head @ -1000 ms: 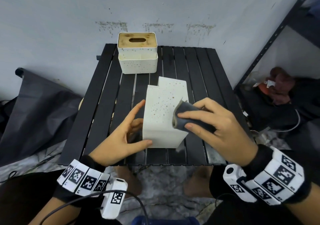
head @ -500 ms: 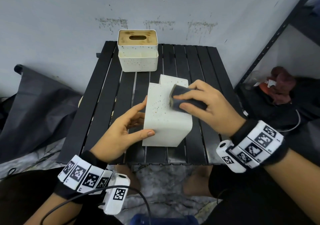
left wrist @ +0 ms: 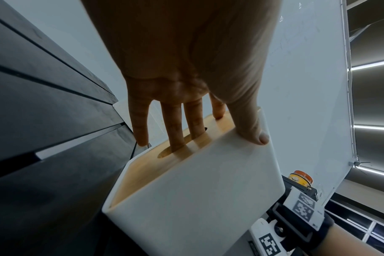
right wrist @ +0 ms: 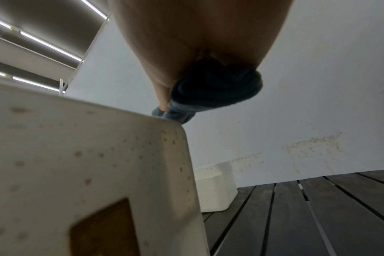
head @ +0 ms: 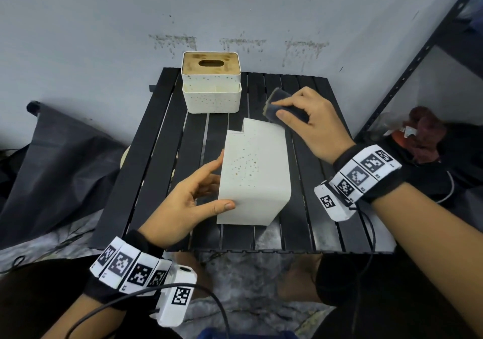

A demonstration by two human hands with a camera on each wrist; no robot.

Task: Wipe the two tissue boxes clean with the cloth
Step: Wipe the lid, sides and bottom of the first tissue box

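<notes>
— On the slatted table (head: 326, 182), how does the near tissue box (head: 254, 176) lie?
— Tipped over, long axis away from the person, wooden top leftward. Left hand (head: 183, 202) grasps it; 2 fingers (left wrist: 175, 131) vanish into its slot.
— And the cloth (head: 281, 107)?
— Clenched in the right hand (head: 311, 127), at the far corner; contact unclear. 2nd box (head: 211, 82) upright behind.

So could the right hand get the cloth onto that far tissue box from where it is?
Probably yes: the right hand with the cloth hovers beside the far tissue box, with nothing between them.
</notes>
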